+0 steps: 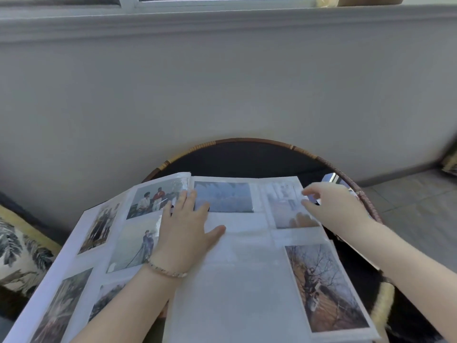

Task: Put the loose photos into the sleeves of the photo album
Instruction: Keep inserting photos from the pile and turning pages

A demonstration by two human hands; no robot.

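Note:
An open photo album (237, 280) lies on a round dark table. Its left page holds several photos in sleeves. On the right page sit a blue landscape photo (223, 196) at top left, a pale photo (288, 206) at top right and a tree photo (324, 285) at lower right; the sleeves in the page's middle are blank. My left hand (185, 229) presses flat on the page near the spine, fingers spread. My right hand (331, 206) hovers at the page's upper right edge, thumb and fingers bent at the pale photo's edge; what they pinch is unclear.
The round table (247, 154) has a woven rattan rim and stands against a grey wall under a window. A leaf-patterned cushion (22, 256) lies at the left. Tiled floor (415, 199) shows at the right. Something light peeks out behind my right hand.

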